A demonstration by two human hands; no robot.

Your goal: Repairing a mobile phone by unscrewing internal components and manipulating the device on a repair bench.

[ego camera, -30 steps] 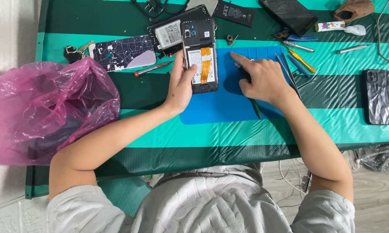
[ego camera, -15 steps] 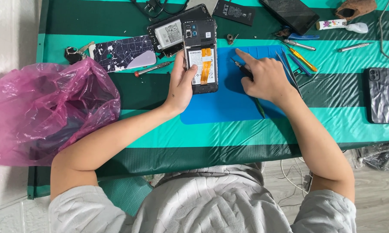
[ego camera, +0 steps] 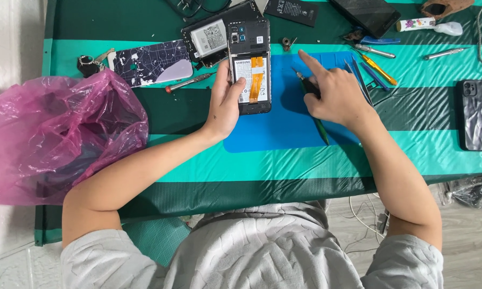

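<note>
Since a second ago, little has been moved: the opened phone (ego camera: 250, 67) is still gripped by the left hand (ego camera: 224, 101), and the right hand (ego camera: 334, 92) has only been shifted a bit on the blue mat (ego camera: 276, 126). So the same step is judged to be in hand. The left fingers are curled around the phone's left side, near the table's far edge. The right fingers are bent over a thin dark tool (ego camera: 311, 105), which is pinned to the mat, while the pointer finger (ego camera: 311, 61) is held straight out.
</note>
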